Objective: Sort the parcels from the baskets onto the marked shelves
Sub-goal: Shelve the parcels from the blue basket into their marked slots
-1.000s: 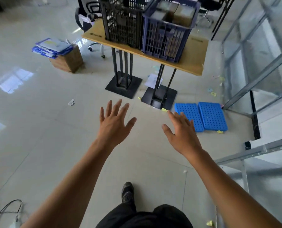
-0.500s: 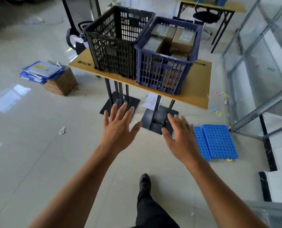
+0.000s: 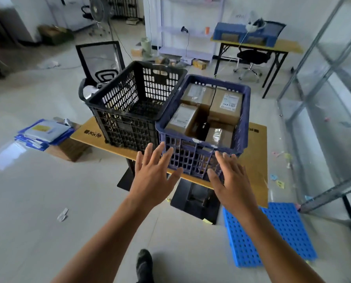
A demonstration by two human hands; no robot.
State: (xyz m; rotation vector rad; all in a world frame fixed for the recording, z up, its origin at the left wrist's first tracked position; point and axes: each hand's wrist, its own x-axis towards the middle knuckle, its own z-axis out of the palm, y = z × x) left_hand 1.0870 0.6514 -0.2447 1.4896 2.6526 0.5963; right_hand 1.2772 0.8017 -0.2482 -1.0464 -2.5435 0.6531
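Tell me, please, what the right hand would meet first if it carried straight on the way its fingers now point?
Most likely the near wall of the blue basket. The right hand is open, its fingers pointing up and forward at that lattice wall, just below the rim. Depth is unclear from one view, so the gap cannot be judged.

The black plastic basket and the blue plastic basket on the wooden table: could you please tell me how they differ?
The black plastic basket looks empty, while the blue plastic basket holds several brown cardboard parcels. The black one stands farther from the person, on the left; the blue one is nearer, just beyond the open left hand and right hand. Both are perforated, open-topped, and stand side by side on the wooden table.
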